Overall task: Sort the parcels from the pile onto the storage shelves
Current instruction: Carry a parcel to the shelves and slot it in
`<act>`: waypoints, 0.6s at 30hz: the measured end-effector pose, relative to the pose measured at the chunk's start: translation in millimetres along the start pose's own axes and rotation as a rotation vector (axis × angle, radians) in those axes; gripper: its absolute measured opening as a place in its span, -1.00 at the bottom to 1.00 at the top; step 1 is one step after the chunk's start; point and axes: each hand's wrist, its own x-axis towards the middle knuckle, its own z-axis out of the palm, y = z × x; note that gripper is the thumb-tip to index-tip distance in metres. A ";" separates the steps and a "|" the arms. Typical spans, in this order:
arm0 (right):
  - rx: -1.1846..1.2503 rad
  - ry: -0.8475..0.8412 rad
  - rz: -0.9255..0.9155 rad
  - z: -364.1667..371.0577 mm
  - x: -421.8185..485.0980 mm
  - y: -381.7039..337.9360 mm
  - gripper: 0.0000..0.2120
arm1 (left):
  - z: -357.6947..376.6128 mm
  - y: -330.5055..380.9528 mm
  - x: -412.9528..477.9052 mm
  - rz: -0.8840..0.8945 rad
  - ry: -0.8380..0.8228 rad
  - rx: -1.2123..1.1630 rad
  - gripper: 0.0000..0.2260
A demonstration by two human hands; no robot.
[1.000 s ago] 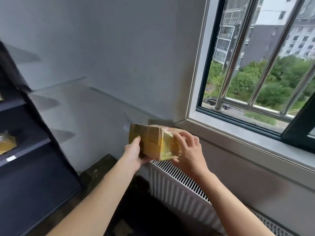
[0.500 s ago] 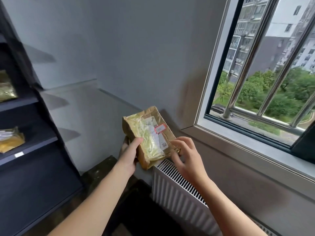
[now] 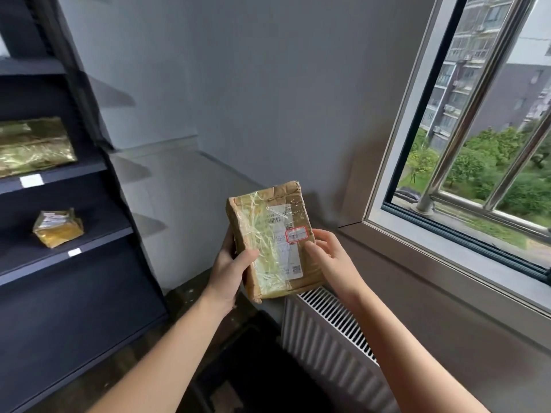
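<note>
A brown cardboard parcel [image 3: 269, 239] wrapped in clear tape is held upright in front of me, its white shipping label and a small red-bordered sticker facing me. My left hand [image 3: 229, 269] grips its left edge, thumb across the front. My right hand [image 3: 329, 260] holds the right edge with curled fingers. To the left stands the dark storage shelf [image 3: 68, 242]. A large gold-wrapped parcel [image 3: 32, 146] lies on an upper level. A small taped parcel [image 3: 58, 228] sits on the level below.
A white radiator [image 3: 334, 338] stands under the parcel, against the wall. A grey window sill [image 3: 447, 263] and barred window [image 3: 483, 129] fill the right side. A grey wall is straight ahead. Dark flooring [image 3: 190, 296] shows between shelf and radiator.
The parcel has been turned from edge-on to label-up and raised upright. My view has swung left, so more of the shelf and its parcels show.
</note>
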 end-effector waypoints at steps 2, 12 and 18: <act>0.061 -0.096 0.019 11.5 1.0 -3.4 -0.75 | -11.0 2.9 -8.8 -0.001 0.020 0.012 -0.38; 0.072 -0.485 0.046 149.7 -3.9 -39.3 -0.66 | -127.9 44.5 -86.6 -0.056 0.363 0.014 -0.49; 0.037 -0.603 0.024 267.3 -33.1 -79.1 -0.54 | -209.0 94.9 -153.9 -0.037 0.549 0.045 -0.70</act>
